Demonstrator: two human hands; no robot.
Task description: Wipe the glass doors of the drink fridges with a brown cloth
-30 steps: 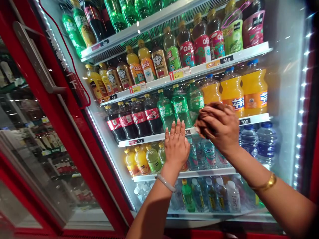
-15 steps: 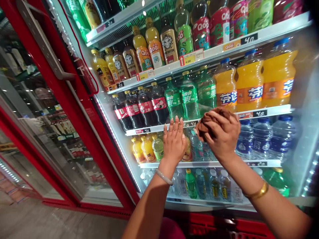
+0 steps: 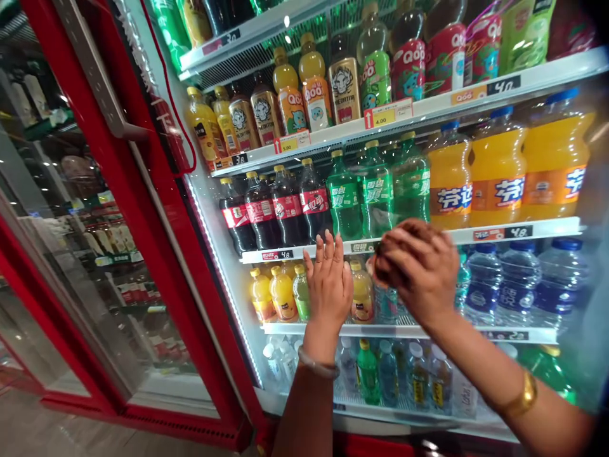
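My left hand (image 3: pixel 329 279) is raised with its fingers stretched upward, the fingertips over the front edge of the middle shelf (image 3: pixel 409 244), below the dark cola bottles (image 3: pixel 314 206). It holds nothing; a pale bangle is round the wrist. To its right, my right hand (image 3: pixel 425 273) is closed round a crumpled brown cloth (image 3: pixel 397 247), just in front of the shelf edge below the green bottles (image 3: pixel 377 190). A gold bangle sits on the right wrist. Whether either hand touches the shelf I cannot tell.
Orange bottles (image 3: pixel 504 171) stand right of the green ones, blue-capped water bottles (image 3: pixel 514 276) below them. Smaller yellow bottles (image 3: pixel 284 295) are on the lower shelf. A red door frame (image 3: pixel 157 254) rises at the left. Price tags (image 3: pixel 387 117) line the shelf edges.
The view has shifted, so shelves and bottles sit slightly differently in the picture. My right hand and the cloth have moved a little left relative to the shelf; my left hand remains spread.
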